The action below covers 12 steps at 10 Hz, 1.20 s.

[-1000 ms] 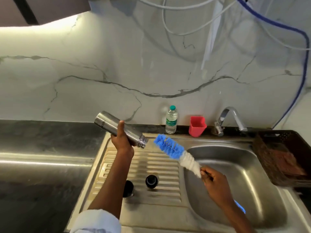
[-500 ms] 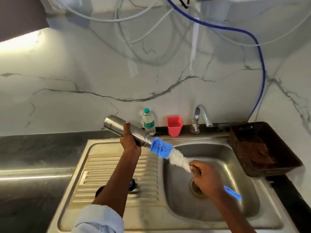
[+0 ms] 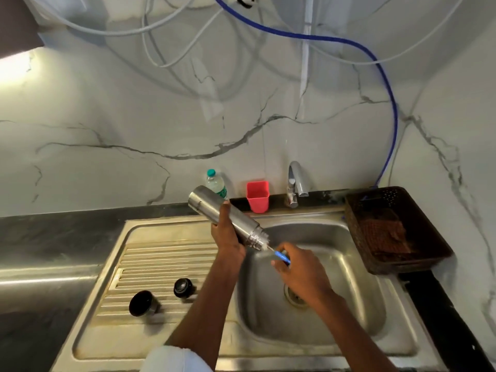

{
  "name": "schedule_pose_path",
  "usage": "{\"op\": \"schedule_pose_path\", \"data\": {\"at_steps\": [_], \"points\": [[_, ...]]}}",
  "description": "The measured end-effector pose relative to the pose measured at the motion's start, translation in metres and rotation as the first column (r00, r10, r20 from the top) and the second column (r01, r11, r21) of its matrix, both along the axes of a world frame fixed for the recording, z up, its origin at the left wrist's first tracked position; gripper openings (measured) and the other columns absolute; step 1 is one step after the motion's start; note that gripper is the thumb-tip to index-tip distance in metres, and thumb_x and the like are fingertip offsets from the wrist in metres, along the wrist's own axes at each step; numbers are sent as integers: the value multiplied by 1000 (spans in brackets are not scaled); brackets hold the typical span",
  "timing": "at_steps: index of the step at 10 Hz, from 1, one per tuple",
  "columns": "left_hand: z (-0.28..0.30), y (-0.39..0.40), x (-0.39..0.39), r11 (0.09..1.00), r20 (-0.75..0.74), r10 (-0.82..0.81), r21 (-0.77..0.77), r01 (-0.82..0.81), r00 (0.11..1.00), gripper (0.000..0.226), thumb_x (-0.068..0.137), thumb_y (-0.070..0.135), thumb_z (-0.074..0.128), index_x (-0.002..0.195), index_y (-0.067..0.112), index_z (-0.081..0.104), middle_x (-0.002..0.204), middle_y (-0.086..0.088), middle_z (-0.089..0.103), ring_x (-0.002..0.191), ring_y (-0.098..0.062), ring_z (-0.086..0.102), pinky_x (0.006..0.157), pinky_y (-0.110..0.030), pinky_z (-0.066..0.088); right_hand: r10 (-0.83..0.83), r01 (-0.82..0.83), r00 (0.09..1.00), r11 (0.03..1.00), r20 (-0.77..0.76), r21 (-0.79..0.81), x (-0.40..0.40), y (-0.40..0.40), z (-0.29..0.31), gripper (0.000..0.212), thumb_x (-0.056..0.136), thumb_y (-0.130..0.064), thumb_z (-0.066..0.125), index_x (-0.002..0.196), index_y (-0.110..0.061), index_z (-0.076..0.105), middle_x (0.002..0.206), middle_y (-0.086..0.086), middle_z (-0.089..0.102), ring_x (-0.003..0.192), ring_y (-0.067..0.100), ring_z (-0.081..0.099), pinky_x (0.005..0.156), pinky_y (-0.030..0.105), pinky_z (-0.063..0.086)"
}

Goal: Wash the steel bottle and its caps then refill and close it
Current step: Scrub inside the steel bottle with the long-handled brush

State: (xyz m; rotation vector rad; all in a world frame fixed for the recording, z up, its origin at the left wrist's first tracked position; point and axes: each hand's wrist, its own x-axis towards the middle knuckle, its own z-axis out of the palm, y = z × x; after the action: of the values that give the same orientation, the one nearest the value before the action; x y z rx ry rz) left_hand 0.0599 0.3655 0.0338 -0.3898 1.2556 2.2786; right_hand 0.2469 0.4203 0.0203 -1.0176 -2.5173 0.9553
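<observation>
Home kitchen, steel sink (image 3: 268, 350) with drainboard, tap (image 3: 294, 181), marble backsplash (image 3: 107, 124), dark countertop (image 3: 53, 237)

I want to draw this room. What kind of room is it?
Most likely a kitchen. There is a steel sink with a ribbed draining board, a curved chrome tap behind it, and a white marble-patterned wall above a dark stone counter.

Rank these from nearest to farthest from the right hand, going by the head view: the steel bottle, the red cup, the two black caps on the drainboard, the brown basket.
From the right hand:
1. Steel bottle, its mouth just left of the fingers.
2. Red cup, behind, by the wall.
3. Nearer black cap, left on the drainboard; brown basket, right. Too close to call.
4. Farther black cap, farthest left.
</observation>
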Motion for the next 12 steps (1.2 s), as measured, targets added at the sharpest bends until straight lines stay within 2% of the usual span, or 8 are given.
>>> {"op": "schedule_pose_path", "data": {"at_steps": [4, 6, 7, 8, 9, 10, 11, 12], "points": [[-6, -14, 15, 994, 39, 110, 4, -110, 993, 67, 81, 39, 87, 133, 11, 56, 125, -23, 72, 109, -41, 74, 94, -64, 59, 49, -9, 993, 937, -107, 348, 16, 4, 0, 22, 90, -39, 74, 112, -37, 75, 86, -7, 72, 73, 22, 68, 60, 34, 51], [4, -31, 16, 999, -21, -35, -1, 35, 999, 56, 87, 36, 81, 128, 6, 57, 95, -20, 70, 80, -33, 73, 74, -46, 64, 25, 2, 1000, 353, 12, -935, 13, 16, 26, 30, 98, -40, 63, 86, -15, 74, 59, 0, 51, 38, 7, 29, 41, 20, 18], [7, -31, 22, 1000, 9, 17, -8, -17, 1000, 71, 77, 38, 88, 133, 7, 57, 99, -18, 71, 85, -34, 74, 80, -50, 64, 22, -20, 999, 999, 39, -35, 21, 1, 8, 20, 98, -38, 63, 93, -21, 73, 79, 0, 70, 62, 20, 59, 55, 33, 46], [4, -30, 31, 997, 99, 73, 26, -76, 992, 85, 68, 40, 92, 136, 6, 55, 102, -22, 71, 82, -36, 75, 81, -59, 63, 44, -39, 999, 838, 5, 544, 25, -20, 0, 18, 99, -30, 52, 88, -23, 64, 85, -3, 63, 77, 26, 62, 59, 38, 49], [-3, -33, 31, 995, 90, 88, 31, -91, 992, 70, 81, 35, 87, 135, 4, 55, 96, -20, 71, 79, -35, 74, 82, -58, 63, -60, 63, 998, 941, 22, -332, 15, -18, 16, 26, 100, -35, 50, 85, -20, 65, 67, -2, 58, 54, 22, 54, 48, 29, 43], [0, -39, 23, 999, 41, 39, 22, -40, 998, 69, 81, 39, 85, 134, 4, 57, 94, -18, 72, 82, -34, 74, 79, -49, 64, -87, 75, 996, 613, 27, -786, 5, -14, 31, 38, 106, -33, 49, 76, -18, 66, 51, -8, 45, 42, 12, 35, 43, 21, 23], [6, -41, 11, 998, 72, 52, 41, -55, 996, 81, 68, 44, 89, 134, 9, 58, 118, -21, 74, 99, -37, 76, 87, -58, 63, 63, -66, 997, 994, 42, 90, 3, -22, 24, 37, 101, -47, 55, 72, -25, 63, 66, -7, 59, 65, 22, 56, 56, 32, 40], [8, -40, 5, 992, 112, 78, 87, -88, 991, 78, 70, 41, 90, 134, 10, 58, 128, -24, 71, 109, -40, 74, 91, -65, 60, 25, -52, 998, 782, 52, 621, 8, -33, 17, 26, 98, -39, 48, 87, -26, 67, 80, -5, 60, 76, 24, 61, 56, 35, 47]]}}
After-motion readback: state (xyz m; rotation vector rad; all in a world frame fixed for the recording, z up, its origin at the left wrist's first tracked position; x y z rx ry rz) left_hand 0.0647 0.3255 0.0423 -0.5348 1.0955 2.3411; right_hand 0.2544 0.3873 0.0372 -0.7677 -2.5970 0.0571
